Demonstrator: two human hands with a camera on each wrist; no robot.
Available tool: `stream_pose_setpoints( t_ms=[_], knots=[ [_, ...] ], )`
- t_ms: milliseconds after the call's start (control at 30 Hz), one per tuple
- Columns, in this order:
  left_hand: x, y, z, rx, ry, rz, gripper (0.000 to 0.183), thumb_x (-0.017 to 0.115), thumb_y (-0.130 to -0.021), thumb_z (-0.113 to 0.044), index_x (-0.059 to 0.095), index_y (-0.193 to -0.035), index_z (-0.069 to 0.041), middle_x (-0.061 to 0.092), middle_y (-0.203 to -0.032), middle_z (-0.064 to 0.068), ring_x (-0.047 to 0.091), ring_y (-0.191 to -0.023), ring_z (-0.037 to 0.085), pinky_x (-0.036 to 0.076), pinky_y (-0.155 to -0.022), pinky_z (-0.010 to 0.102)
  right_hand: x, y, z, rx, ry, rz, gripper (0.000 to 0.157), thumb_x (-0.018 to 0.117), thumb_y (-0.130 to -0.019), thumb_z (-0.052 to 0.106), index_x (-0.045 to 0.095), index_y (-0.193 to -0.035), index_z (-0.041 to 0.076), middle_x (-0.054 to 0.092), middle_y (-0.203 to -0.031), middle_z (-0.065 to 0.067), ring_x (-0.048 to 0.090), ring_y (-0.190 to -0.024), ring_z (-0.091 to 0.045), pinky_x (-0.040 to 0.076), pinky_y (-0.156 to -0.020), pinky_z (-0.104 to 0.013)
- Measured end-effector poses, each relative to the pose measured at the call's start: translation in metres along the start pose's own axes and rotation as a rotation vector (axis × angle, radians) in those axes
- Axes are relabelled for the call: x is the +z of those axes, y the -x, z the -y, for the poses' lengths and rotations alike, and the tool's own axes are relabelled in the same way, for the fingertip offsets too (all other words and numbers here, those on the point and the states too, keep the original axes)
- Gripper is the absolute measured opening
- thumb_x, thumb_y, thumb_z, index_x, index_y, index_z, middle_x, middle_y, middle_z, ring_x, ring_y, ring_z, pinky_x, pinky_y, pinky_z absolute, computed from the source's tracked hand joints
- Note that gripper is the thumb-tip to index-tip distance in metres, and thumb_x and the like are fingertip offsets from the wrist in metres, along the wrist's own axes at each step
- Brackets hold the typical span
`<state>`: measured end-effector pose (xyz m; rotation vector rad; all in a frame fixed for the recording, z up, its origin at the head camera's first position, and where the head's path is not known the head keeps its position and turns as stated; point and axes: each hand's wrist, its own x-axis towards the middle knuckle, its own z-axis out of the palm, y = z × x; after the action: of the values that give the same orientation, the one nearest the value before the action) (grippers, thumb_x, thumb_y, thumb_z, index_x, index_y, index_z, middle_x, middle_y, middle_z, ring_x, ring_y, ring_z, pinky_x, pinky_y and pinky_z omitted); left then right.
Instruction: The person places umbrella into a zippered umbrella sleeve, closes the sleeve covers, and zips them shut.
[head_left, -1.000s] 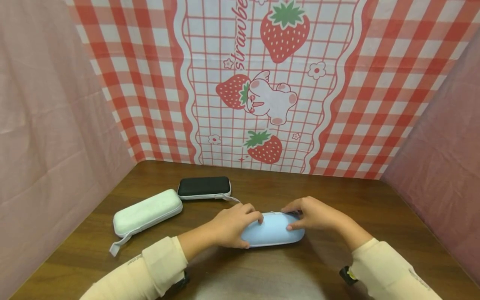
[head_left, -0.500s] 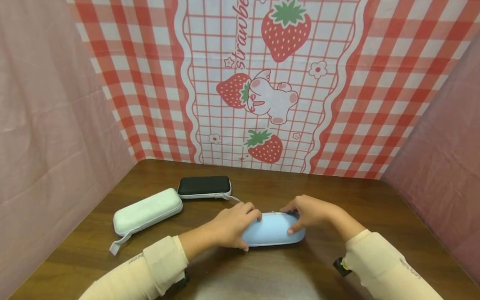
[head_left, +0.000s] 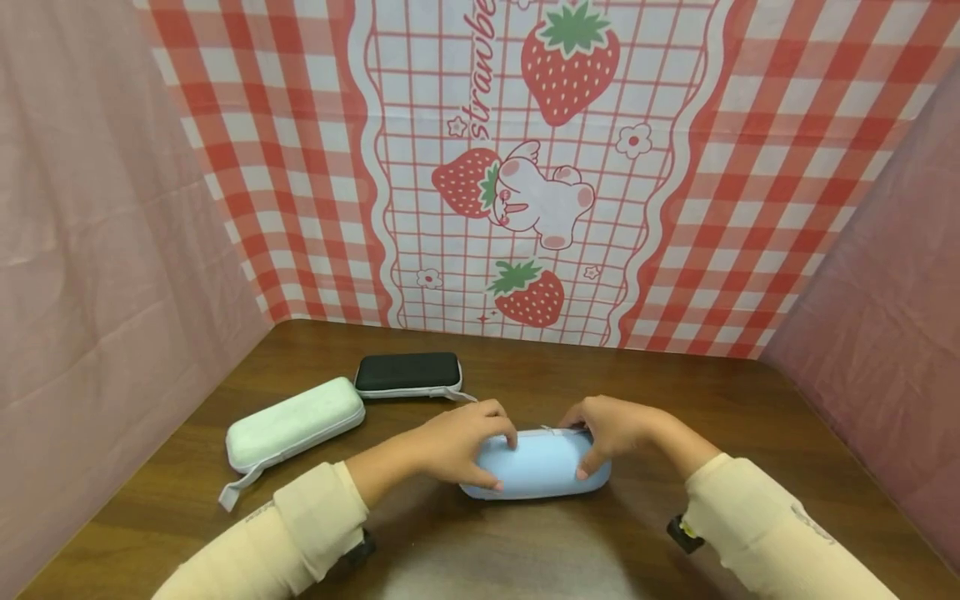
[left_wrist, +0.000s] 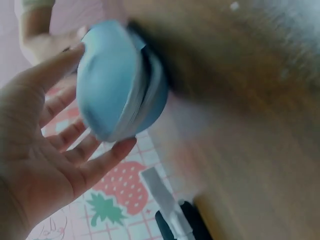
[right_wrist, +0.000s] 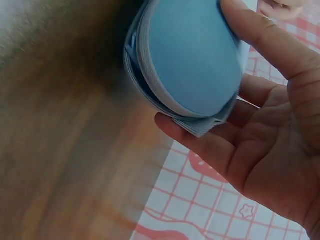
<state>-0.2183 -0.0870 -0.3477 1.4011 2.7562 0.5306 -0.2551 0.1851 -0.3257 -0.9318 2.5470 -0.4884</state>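
A light blue hard zip case (head_left: 546, 465) lies crosswise on the table, its zipper edge running round the side. At its left end my left hand (head_left: 459, 442) grips it, thumb on the near side and index finger over the top. My right hand (head_left: 617, 428) holds the right end, thumb on the lid and fingers behind. Up close in the left wrist view, the blue case (left_wrist: 106, 82) shows a gap along its zipper edge. A similar gap and a folded grey fabric strap (right_wrist: 200, 126) show at the other end in the right wrist view.
On the left lies a pale green zip case (head_left: 296, 423) with a grey strap. A black zip case (head_left: 408, 372) sits behind it, its strap reaching near my left hand. A strawberry-print cloth (head_left: 525, 200) hangs at the back of the wooden table (head_left: 757, 467).
My left hand has slid slightly left and its thumb has come up onto the case, baring more of the left end. The right hand has shifted a little left. The other cases stay put.
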Motion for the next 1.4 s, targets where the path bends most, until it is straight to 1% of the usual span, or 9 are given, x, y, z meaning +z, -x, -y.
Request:
stream_pose_setpoints(
  t_ms=[67, 167, 267, 433, 600, 800, 967, 1100, 1400],
  knots=[
    [-0.005, 0.000, 0.003, 0.016, 0.065, -0.007, 0.038, 0.082, -0.078, -0.034, 0.066, -0.108, -0.018, 0.053, -0.111, -0.003, 0.053, -0.101, 0.011, 0.047, -0.085, 0.024, 0.001, 0.001, 0.001, -0.006, 0.010, -0.005, 0.059, 0.091, -0.065, 0.028, 0.068, -0.114, 0.004, 0.067, -0.103, 0.002, 0.060, -0.094, -0.014, 0.051, -0.082, -0.038],
    [-0.011, -0.002, 0.006, 0.021, 0.121, -0.019, 0.032, 0.080, -0.081, -0.032, 0.068, -0.106, -0.016, 0.053, -0.109, -0.002, 0.055, -0.098, 0.011, 0.047, -0.085, 0.023, 0.005, 0.004, 0.002, -0.033, 0.038, -0.036, 0.059, 0.091, -0.065, 0.028, 0.068, -0.113, 0.003, 0.067, -0.102, 0.002, 0.060, -0.091, -0.012, 0.051, -0.078, -0.035],
    [-0.015, -0.006, 0.007, 0.005, 0.152, -0.028, 0.030, 0.079, -0.082, -0.030, 0.069, -0.105, -0.014, 0.055, -0.108, -0.001, 0.057, -0.096, 0.012, 0.048, -0.083, 0.023, 0.009, 0.008, 0.003, -0.051, 0.060, -0.078, 0.059, 0.091, -0.064, 0.027, 0.068, -0.112, 0.002, 0.068, -0.102, 0.000, 0.061, -0.090, -0.012, 0.052, -0.076, -0.033],
    [-0.015, -0.020, 0.011, 0.014, 0.183, -0.042, 0.026, 0.077, -0.085, -0.024, 0.069, -0.105, -0.011, 0.062, -0.104, 0.001, 0.060, -0.093, 0.014, 0.048, -0.081, 0.022, 0.019, 0.014, 0.006, -0.085, 0.096, -0.156, 0.063, 0.090, -0.063, 0.026, 0.067, -0.115, -0.001, 0.069, -0.105, -0.005, 0.063, -0.090, -0.014, 0.053, -0.074, -0.032],
    [-0.014, -0.036, 0.008, -0.013, 0.263, 0.002, 0.023, 0.073, -0.087, -0.017, 0.070, -0.108, -0.008, 0.065, -0.104, 0.003, 0.062, -0.091, 0.012, 0.049, -0.079, 0.020, 0.027, 0.019, 0.010, -0.121, 0.131, -0.216, 0.066, 0.091, -0.063, 0.027, 0.065, -0.117, -0.003, 0.070, -0.106, -0.008, 0.064, -0.089, -0.015, 0.053, -0.072, -0.031],
    [-0.010, -0.051, 0.006, -0.051, 0.351, 0.086, 0.021, 0.066, -0.092, -0.011, 0.072, -0.112, -0.006, 0.071, -0.105, 0.002, 0.063, -0.089, 0.003, 0.049, -0.079, 0.018, 0.030, 0.023, 0.008, -0.140, 0.148, -0.239, 0.069, 0.090, -0.064, 0.030, 0.064, -0.119, -0.003, 0.069, -0.108, -0.009, 0.064, -0.091, -0.016, 0.053, -0.072, -0.031],
    [-0.006, -0.056, 0.003, -0.043, 0.345, 0.092, 0.022, 0.065, -0.091, -0.006, 0.072, -0.112, -0.004, 0.073, -0.101, 0.003, 0.065, -0.089, 0.004, 0.049, -0.078, 0.017, 0.031, 0.024, 0.006, -0.164, 0.138, -0.250, 0.070, 0.090, -0.065, 0.029, 0.063, -0.119, -0.004, 0.069, -0.108, -0.010, 0.064, -0.090, -0.015, 0.053, -0.071, -0.029],
    [-0.005, -0.058, 0.001, -0.009, 0.324, 0.078, 0.021, 0.065, -0.091, -0.004, 0.073, -0.110, -0.003, 0.073, -0.101, 0.004, 0.065, -0.088, 0.004, 0.049, -0.077, 0.016, 0.032, 0.025, 0.006, -0.160, 0.133, -0.252, 0.069, 0.090, -0.065, 0.028, 0.063, -0.120, -0.004, 0.069, -0.108, -0.009, 0.064, -0.091, -0.015, 0.053, -0.071, -0.029],
    [-0.001, -0.056, -0.004, 0.052, 0.224, -0.031, 0.009, 0.070, -0.089, -0.009, 0.077, -0.095, -0.007, 0.073, -0.087, -0.001, 0.061, -0.075, -0.003, 0.047, -0.069, 0.012, 0.033, 0.025, 0.005, -0.162, 0.139, -0.262, 0.068, 0.090, -0.065, 0.028, 0.064, -0.119, -0.003, 0.070, -0.107, -0.008, 0.065, -0.090, -0.014, 0.053, -0.071, -0.029]
  ],
)
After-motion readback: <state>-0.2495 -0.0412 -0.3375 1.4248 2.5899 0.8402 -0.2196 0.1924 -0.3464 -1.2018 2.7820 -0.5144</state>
